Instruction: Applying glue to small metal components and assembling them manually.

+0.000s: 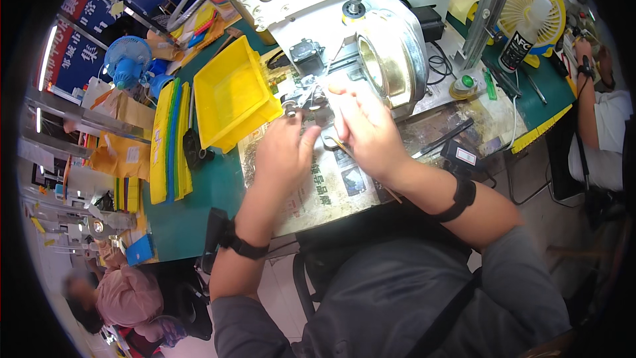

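Under a bright lamp, a white bench machine carries a large round wheel (391, 66) in a metal housing. My left hand (281, 152) is at a small metal fixture (306, 96) in front of the machine, its fingers curled and its thumb apart. My right hand (368, 129) is closed at the fixture's right side, close to the wheel's lower left. Glare and the fingers hide what either hand grips. Beneath my right hand a thin brown stick (341, 147) slants toward the table's near edge; I cannot tell whether the hand touches it.
An empty yellow bin (232, 96) stands left of the machine, beside yellow, blue and green strips (171, 142). To the right are a black cable (440, 66), a green-capped jar (466, 85), a black-and-white bottle (517, 50) and a yellow fan (530, 6). Other people sit at both sides.
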`<state>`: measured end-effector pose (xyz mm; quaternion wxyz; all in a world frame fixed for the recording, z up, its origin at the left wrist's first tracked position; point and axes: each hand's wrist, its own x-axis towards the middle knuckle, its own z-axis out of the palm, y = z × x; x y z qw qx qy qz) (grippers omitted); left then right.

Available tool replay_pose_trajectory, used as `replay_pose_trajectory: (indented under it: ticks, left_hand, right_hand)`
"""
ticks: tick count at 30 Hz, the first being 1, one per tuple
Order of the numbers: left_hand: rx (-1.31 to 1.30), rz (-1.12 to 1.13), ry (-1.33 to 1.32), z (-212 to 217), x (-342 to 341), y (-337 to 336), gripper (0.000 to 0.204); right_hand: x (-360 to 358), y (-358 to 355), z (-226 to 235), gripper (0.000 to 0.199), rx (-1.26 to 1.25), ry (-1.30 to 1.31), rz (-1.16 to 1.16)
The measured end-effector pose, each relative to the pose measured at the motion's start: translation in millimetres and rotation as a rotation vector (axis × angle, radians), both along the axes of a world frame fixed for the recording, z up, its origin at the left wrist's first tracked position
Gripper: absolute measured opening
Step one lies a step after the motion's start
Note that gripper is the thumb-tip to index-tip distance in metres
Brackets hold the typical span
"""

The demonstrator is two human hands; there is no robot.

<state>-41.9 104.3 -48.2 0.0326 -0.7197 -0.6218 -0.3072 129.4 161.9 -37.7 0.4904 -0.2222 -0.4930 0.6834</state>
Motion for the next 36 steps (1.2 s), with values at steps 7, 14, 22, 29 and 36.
replay_pose_trajectory:
  ticks: [7, 14, 22, 29, 36]
  left_hand:
    - [-0.045, 0.084, 0.203, 7, -1, -6, 0.044]
    - [0.121, 0.117, -0.193, 57, -28, 5, 0.027]
    - [-0.596, -0.435, -0.847, 73, -27, 83, 0.024]
    - [0.239, -0.25, 0.061, 98, -6, 36, 0.004]
    - [0.324, -0.291, 0.158, 74, 35, 2, 0.014]
  right_hand:
    - [-22, 9, 13, 0.023, -0.226, 0.277, 0.086]
    - [-16, -2, -3, 0.012, -0.344, 0.296, -0.045]
    - [-38, 28, 13, 0.014, -0.533, 0.121, -0.005]
    - [3, 1, 7, 0.019, -0.434, 0.076, 0.131]
    - [2, -6, 25, 0.009, -0.347, 0.272, 0.2]
